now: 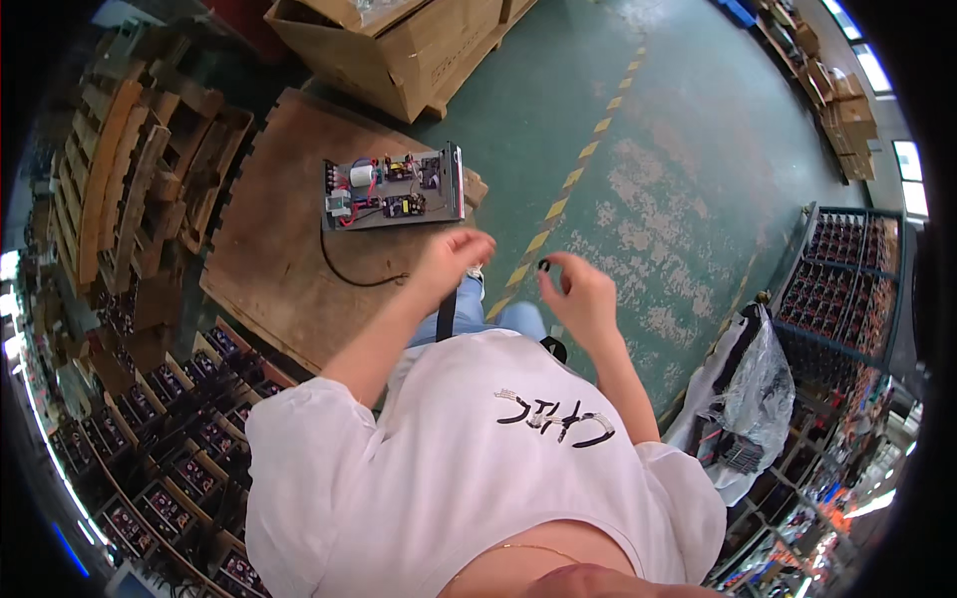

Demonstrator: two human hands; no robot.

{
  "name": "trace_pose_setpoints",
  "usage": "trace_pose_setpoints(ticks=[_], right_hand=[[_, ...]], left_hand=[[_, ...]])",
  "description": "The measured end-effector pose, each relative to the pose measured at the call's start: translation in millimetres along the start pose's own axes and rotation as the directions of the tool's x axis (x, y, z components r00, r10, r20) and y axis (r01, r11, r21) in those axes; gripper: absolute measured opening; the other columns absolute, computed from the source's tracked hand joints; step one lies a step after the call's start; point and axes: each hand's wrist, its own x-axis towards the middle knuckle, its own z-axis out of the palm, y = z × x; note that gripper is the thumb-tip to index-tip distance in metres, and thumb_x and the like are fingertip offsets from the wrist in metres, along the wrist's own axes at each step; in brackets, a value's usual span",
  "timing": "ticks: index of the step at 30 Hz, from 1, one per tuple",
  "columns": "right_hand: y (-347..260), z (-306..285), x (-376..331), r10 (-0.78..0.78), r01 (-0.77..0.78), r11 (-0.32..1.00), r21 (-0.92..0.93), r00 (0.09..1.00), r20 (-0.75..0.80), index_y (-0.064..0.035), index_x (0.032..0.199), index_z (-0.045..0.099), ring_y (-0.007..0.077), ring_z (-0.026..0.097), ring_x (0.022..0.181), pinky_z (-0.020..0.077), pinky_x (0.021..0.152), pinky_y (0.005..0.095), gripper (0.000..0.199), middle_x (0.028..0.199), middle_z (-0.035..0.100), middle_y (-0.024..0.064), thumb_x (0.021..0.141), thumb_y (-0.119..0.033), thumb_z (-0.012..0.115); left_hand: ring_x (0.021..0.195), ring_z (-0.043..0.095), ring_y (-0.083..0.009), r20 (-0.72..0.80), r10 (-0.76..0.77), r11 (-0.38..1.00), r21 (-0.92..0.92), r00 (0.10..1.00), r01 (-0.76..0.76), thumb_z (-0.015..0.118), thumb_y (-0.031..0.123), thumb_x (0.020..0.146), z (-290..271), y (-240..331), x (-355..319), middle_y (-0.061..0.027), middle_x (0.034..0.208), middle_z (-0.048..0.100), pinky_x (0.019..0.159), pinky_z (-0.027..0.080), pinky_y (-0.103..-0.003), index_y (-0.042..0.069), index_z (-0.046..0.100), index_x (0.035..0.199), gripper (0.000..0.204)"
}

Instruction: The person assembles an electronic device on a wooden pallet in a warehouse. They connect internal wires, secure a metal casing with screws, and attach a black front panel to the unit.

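Observation:
My left hand (455, 263) is raised in front of my body, fingers curled together. A small pale bit shows under its fingertips, too small to make out. To its right, my right hand (582, 294) is bent, with a small black piece (544, 265) at its fingertips. The two hands are apart. Beyond my left hand lies an open metal chassis (439, 213) carrying circuit boards, a white cylindrical part and red wires. Neither hand touches it. A black cable (344, 276) curves from its left side toward my left forearm.
The chassis rests on a brown wooden board (261, 239). Wooden pallets (100, 179) stand at the left, a large cardboard box (399, 65) at the far side. Racks of electronic units (842, 289) and plastic-wrapped goods (753, 384) are at the right. A striped line (573, 179) crosses the green floor.

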Motion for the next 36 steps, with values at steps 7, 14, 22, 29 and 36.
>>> trace_pose_setpoints(ticks=[7, 14, 22, 29, 36], right_hand=[[84.6, 24.6, 113.0, 0.236, -0.25, 0.961, 0.115, 0.965, 0.117, -0.0087, 0.092, 0.066, 0.0172, 0.052, 0.051, 0.0428, 0.05, 0.031, 0.021, 0.059, 0.054, 0.0041, 0.075, -0.018, 0.072], [178.7, 110.2, 200.4, 0.147, -0.218, 0.973, 0.075, 0.835, 0.531, -0.0092, 0.094, 0.066, 0.0263, 0.061, 0.06, 0.0476, 0.056, 0.0387, 0.024, 0.063, 0.06, 0.0078, 0.077, -0.027, 0.067], [237.0, 187.0, 257.4, 0.161, -0.27, 0.962, 0.051, 0.705, 0.691, -0.008, 0.093, 0.066, 0.0251, 0.059, 0.055, 0.0457, 0.054, 0.0376, 0.024, 0.059, 0.057, 0.0087, 0.078, -0.027, 0.067], [276.4, 245.2, 233.2, 0.223, -0.39, 0.92, 0.021, 0.568, 0.793, -0.0057, 0.093, 0.067, 0.018, 0.051, 0.047, 0.0417, 0.05, 0.0334, 0.024, 0.054, 0.052, 0.0063, 0.078, -0.024, 0.069], [285.0, 272.0, 226.9, 0.258, -0.47, 0.882, 0.021, 0.52, 0.815, -0.0034, 0.093, 0.067, 0.0143, 0.045, 0.046, 0.0387, 0.048, 0.0309, 0.022, 0.052, 0.048, 0.0049, 0.078, -0.019, 0.069]], left_hand=[[0.076, 0.06, -0.0098, -0.402, -0.165, 0.975, -0.203, 0.9, 0.088, 0.054, 0.017, 0.093, -114.9, 11.5, 133.5, -0.001, 0.092, 0.063, 0.07, 0.052, -0.028, 0.006, 0.061, 0.104, 0.017], [0.087, 0.059, -0.0106, -0.502, -0.271, 0.951, -0.271, 0.821, 0.148, 0.054, 0.019, 0.093, -139.9, 23.1, 216.1, -0.0005, 0.096, 0.062, 0.075, 0.05, -0.029, 0.008, 0.061, 0.107, 0.019], [0.085, 0.058, -0.0092, -0.555, -0.407, 0.91, -0.181, 0.725, 0.372, 0.059, 0.023, 0.089, -194.4, -62.2, 358.2, 0.0008, 0.093, 0.063, 0.07, 0.049, -0.028, 0.008, 0.063, 0.106, 0.023], [0.086, 0.066, -0.0271, -0.556, -0.273, 0.648, 0.496, 0.785, 0.577, 0.062, 0.033, 0.08, -218.6, -145.4, 456.9, -0.0167, 0.094, 0.069, 0.076, 0.051, -0.036, 0.003, 0.069, 0.094, 0.034], [0.097, 0.064, -0.0333, -0.454, -0.37, 0.42, 0.697, 0.811, 0.582, 0.068, 0.035, 0.073, -211.5, -159.6, 475.0, -0.0214, 0.104, 0.065, 0.083, 0.051, -0.042, -0.001, 0.069, 0.094, 0.042]])
